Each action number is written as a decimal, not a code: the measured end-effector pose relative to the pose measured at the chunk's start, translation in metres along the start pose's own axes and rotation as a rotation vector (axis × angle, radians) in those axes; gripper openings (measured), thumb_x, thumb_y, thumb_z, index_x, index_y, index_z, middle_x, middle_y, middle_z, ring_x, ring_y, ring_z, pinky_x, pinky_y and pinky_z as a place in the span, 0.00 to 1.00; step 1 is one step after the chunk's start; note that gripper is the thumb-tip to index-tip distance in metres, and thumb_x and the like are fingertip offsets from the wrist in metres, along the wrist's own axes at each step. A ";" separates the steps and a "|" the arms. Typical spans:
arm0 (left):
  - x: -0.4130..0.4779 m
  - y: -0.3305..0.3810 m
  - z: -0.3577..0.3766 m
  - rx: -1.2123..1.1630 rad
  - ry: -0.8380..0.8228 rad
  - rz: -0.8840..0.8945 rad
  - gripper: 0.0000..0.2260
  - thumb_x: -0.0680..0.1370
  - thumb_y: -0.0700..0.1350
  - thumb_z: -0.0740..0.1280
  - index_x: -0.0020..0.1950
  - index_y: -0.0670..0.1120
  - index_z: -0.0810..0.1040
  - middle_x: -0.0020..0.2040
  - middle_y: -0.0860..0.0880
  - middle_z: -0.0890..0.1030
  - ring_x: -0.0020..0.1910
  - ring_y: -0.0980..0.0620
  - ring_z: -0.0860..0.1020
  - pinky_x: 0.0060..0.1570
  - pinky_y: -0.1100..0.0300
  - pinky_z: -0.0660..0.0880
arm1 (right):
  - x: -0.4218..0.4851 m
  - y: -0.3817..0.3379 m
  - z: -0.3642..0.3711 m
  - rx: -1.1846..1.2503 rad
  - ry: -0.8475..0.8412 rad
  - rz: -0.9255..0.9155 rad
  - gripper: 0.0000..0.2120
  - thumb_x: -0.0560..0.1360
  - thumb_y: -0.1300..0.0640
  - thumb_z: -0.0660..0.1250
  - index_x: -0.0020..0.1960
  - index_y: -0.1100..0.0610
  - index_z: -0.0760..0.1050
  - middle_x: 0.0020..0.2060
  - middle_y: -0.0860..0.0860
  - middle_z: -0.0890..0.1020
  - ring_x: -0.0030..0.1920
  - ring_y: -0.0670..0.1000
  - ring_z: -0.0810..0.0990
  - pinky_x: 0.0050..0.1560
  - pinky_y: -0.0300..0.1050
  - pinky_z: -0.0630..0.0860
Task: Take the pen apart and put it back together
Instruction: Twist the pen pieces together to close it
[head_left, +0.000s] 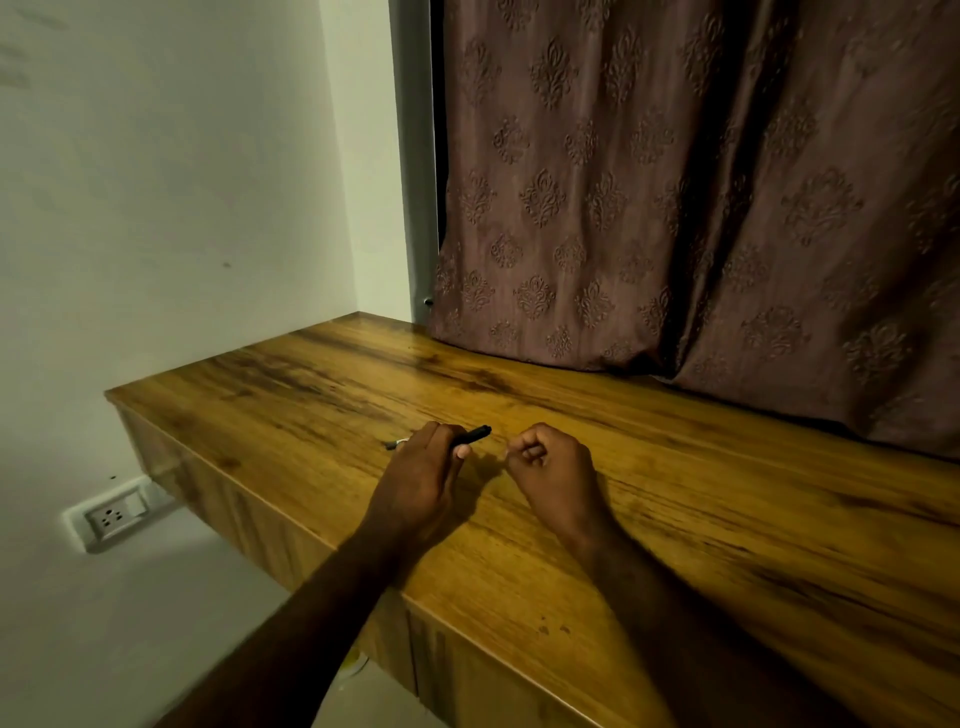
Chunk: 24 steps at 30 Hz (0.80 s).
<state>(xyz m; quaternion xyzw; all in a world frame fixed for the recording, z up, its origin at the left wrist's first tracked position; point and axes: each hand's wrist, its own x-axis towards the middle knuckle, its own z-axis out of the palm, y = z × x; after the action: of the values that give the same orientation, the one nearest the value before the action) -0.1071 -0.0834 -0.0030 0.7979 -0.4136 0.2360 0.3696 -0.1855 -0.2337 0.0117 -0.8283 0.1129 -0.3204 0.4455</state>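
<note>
Your left hand (423, 480) is curled around the pen (470, 435), fingers wrapped over its middle, thumb tip showing just under the barrel on the right side. The pen is black and lies roughly level, slightly tilted up to the right. Its dark capped end sticks out right of your fingers; a thinner pale bit with a dark tip pokes out left of the hand, probably the writing end or the refill, too small to say which. You hold the pen low over the wooden desk (675, 519); whether it touches the surface is unclear, since the hand covers the middle.

Your right hand (553, 470) sits just right of the pen, apart from it, not touching. Its fingers are curled in loosely toward the palm, thumb against the index side, a soft fist. You cannot tell if it pinches any small part; nothing shows between the fingers. The heel of this hand and the forearm rest on the desk.

Both forearms come in from the near edge, the left one crossing the desk's near-left corner.

Far side: a brown patterned curtain (701, 182) hangs down onto the desk's back edge, right. Left is a plain pale wall (156, 182), with a white wall socket (111, 517) low down, below and left of the desk top.
</note>
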 end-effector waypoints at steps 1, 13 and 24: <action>0.001 0.001 0.000 0.014 -0.013 0.009 0.20 0.81 0.56 0.51 0.57 0.45 0.76 0.47 0.47 0.77 0.43 0.49 0.75 0.43 0.52 0.73 | 0.002 0.001 -0.003 0.133 0.018 0.110 0.01 0.73 0.62 0.70 0.43 0.58 0.79 0.34 0.48 0.79 0.34 0.46 0.76 0.34 0.35 0.72; 0.003 -0.007 0.004 0.045 -0.114 0.002 0.20 0.79 0.55 0.52 0.58 0.46 0.77 0.49 0.46 0.79 0.47 0.48 0.77 0.45 0.54 0.72 | 0.005 0.001 -0.018 0.984 -0.072 0.393 0.02 0.75 0.66 0.67 0.48 0.63 0.77 0.40 0.59 0.84 0.38 0.50 0.82 0.38 0.41 0.77; 0.004 -0.007 0.007 0.037 -0.083 0.092 0.15 0.80 0.52 0.56 0.57 0.46 0.78 0.46 0.47 0.80 0.44 0.48 0.78 0.42 0.52 0.74 | 0.002 0.000 -0.013 0.906 -0.135 0.329 0.04 0.75 0.65 0.66 0.49 0.65 0.76 0.42 0.60 0.84 0.39 0.52 0.84 0.37 0.40 0.78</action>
<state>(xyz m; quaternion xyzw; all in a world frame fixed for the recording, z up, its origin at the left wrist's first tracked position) -0.0985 -0.0878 -0.0078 0.7939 -0.4604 0.2270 0.3259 -0.1923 -0.2429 0.0177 -0.5412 0.0622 -0.2081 0.8123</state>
